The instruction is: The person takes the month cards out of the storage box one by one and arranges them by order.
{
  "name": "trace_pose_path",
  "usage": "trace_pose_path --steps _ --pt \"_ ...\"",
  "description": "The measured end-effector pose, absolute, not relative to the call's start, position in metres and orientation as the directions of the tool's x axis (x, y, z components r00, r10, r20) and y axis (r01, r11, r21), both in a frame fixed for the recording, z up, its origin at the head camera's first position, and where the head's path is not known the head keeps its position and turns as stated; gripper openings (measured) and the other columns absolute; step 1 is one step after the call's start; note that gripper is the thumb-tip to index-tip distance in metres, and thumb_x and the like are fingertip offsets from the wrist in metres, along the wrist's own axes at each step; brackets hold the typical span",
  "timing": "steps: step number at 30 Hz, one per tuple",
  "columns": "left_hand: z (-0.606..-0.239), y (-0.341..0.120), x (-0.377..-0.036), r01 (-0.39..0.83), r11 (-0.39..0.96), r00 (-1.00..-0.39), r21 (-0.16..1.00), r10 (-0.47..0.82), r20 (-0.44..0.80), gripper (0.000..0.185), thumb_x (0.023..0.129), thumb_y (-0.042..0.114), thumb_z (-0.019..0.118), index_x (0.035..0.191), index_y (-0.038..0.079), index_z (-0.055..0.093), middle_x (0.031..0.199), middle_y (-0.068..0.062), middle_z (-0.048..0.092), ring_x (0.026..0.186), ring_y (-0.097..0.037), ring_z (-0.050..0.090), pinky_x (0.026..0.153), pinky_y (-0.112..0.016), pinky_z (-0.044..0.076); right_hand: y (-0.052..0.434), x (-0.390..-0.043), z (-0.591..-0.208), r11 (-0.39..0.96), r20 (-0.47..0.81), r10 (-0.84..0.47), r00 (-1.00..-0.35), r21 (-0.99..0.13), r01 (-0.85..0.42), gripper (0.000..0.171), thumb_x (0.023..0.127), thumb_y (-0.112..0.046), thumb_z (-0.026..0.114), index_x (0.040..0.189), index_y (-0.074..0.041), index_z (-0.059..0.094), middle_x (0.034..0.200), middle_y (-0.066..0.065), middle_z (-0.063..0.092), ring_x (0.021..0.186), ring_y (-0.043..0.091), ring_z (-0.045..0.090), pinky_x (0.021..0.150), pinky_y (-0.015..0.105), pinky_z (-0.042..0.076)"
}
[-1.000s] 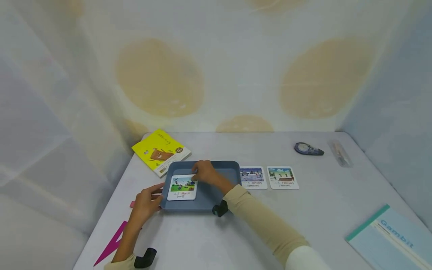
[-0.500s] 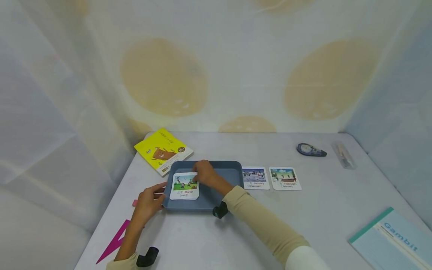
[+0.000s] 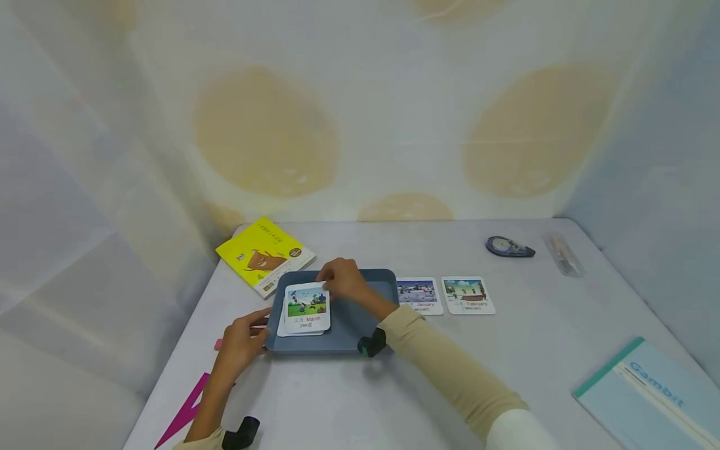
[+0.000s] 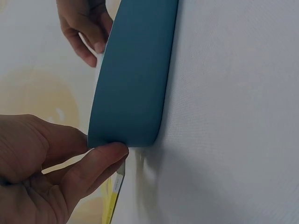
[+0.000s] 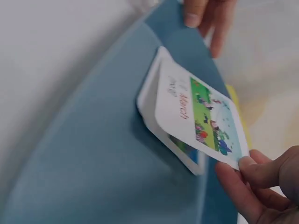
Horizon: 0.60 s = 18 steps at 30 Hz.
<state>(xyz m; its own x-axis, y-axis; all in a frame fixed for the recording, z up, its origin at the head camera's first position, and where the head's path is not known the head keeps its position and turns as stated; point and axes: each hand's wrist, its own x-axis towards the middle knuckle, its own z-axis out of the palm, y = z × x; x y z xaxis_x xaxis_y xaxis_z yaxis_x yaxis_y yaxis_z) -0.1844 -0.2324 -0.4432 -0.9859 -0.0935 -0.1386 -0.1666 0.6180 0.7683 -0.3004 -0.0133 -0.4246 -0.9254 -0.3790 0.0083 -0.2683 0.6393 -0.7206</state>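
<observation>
– What is held?
– The right hand [image 3: 342,279] pinches the March card [image 3: 307,307], tilted over another card [image 5: 149,107] inside the tray [image 3: 344,331]; the left hand [image 3: 243,340] grips the tray's left end.
– Beside it?
– The January card [image 3: 419,292], just right of the tray.

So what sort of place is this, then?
Probably a study desk: there's a "Gambit" notebook, a magenta set square and a picture card labelled March. Whether it's in a home, a school or somewhere else, I can't tell.
</observation>
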Motion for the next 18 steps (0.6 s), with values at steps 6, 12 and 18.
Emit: trace_pose_path --steps 6,12,18 --pt "-0.444 -0.231 -0.186 -0.151 0.628 -0.989 0.763 -0.095 -0.117 0.049 0.09 0.004 0.058 0.138 0.005 0.048 0.123 -0.024 0.057 0.105 -0.036 0.06 0.063 -0.03 0.058 0.014 -0.305 -0.407 0.634 -0.007 -0.352 -0.936 -0.737 -0.233 0.015 0.086 0.001 0.065 0.1 -0.001 0.071 0.087 0.009 0.066 0.073 0.022 0.066 0.056 0.027 0.057" --pt "-0.445 -0.231 -0.19 -0.153 0.632 -0.988 0.759 -0.081 -0.132 0.05 0.091 0.005 0.058 0.139 0.005 0.047 0.124 -0.024 0.057 0.105 -0.036 0.06 0.064 -0.029 0.058 0.054 -0.309 -0.396 0.599 -0.008 -0.338 -0.941 -0.773 -0.209 0.017 0.087 0.002 0.061 0.102 0.001 0.068 0.093 0.014 0.067 0.075 0.029 0.069 0.062 0.038 0.058" --pt "-0.444 -0.237 -0.189 -0.145 0.638 -0.989 0.756 -0.08 -0.122 0.05 0.092 0.005 0.057 0.14 0.005 0.046 0.124 -0.024 0.056 0.106 -0.037 0.059 0.065 -0.031 0.058 0.109 -0.313 -0.377 0.623 -0.011 -0.273 -0.962 -0.764 -0.168 0.018 0.09 0.0 0.058 0.107 0.001 0.066 0.102 0.017 0.065 0.083 0.028 0.066 0.066 0.04 0.058"
